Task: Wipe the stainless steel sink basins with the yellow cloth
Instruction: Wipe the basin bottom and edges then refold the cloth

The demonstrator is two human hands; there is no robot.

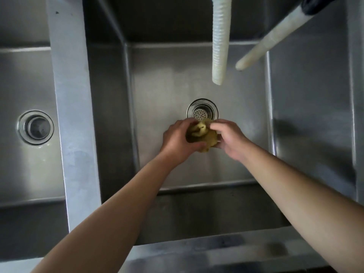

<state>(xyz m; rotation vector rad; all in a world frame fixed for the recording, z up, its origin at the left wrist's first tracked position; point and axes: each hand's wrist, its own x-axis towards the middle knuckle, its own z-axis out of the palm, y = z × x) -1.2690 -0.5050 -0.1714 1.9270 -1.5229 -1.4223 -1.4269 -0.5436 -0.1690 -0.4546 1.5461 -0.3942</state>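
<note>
A: Where is the yellow cloth (202, 134)?
B: Bunched between both hands, over the middle basin (163, 79), just near of its drain strainer (202, 111).
A: Hand states?
B: Left hand (177, 138) cups it; right hand (228, 136) pinches its right side.

Single view only, head-worn wide-angle camera. It looked steeply down from above the front edge of the sink (197, 247), facing forward into the middle basin (197, 91), close enough that both forearms ran up from the bottom corners of the frame. The drain strainer (202, 111) sat near centre. The left basin (23, 79) was cut off at the frame's left edge. Straight edges bowed toward the margins. No second view to compare overlap.
</note>
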